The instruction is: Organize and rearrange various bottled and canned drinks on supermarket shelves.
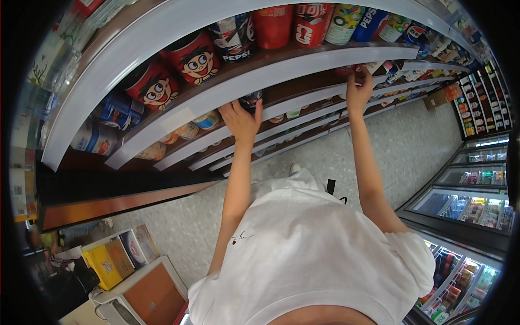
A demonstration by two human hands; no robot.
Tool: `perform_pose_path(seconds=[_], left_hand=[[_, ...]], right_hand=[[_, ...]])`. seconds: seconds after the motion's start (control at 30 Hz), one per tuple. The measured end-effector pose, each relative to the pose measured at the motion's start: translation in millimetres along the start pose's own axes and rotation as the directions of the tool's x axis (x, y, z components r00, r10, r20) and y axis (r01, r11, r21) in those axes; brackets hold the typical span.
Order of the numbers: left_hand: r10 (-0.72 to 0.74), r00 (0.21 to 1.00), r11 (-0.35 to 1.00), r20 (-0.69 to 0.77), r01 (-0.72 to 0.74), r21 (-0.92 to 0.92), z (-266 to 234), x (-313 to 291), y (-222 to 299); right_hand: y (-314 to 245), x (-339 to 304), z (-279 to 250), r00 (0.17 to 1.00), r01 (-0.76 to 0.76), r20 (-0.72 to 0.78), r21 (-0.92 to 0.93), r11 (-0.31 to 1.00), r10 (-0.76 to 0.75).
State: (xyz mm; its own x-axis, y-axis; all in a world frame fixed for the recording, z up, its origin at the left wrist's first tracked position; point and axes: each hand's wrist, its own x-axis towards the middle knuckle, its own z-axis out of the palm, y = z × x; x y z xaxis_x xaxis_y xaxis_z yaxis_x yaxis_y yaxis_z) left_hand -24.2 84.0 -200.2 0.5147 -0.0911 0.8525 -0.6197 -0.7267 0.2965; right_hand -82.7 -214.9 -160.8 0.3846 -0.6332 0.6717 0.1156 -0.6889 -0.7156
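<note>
On the second shelf down, my left hand [242,122] is wrapped round a dark can [251,99], with the fingers along its left side and the thumb on its right. The shelf above hides part of the can. Farther right, my right hand [358,95] reaches to the same shelf with its fingers bent together. A white item [374,66] shows beside these fingertips, and a red round thing [343,70] lies just left of them. What the fingers hold, if anything, is not clear. Pale yellow cans [206,120] stand left of my left hand.
Above, a shelf holds red cartoon-face cans [197,59], a dark soda can [232,39] and several others behind a white shelf edge [260,67]. Glass-door coolers [460,208] line the right side. Lower left are a yellow box [103,265] and a counter [154,292].
</note>
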Motion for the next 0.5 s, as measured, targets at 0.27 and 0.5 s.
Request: perform_pose_path(seconds=[0.27,0.5], left_hand=[[0.067,0.997,0.996,-0.029,-0.065,0.067,4,-6,-8],[-0.025,0.999,0.999,-0.031,0.024,-0.033,0,-1,4]], right_hand=[[18,26,4,0.945,-0.22,0.262,0.074,0.973,0.194],[43,32,17,0.989,0.007,0.146,-0.171,0.985,0.019]])
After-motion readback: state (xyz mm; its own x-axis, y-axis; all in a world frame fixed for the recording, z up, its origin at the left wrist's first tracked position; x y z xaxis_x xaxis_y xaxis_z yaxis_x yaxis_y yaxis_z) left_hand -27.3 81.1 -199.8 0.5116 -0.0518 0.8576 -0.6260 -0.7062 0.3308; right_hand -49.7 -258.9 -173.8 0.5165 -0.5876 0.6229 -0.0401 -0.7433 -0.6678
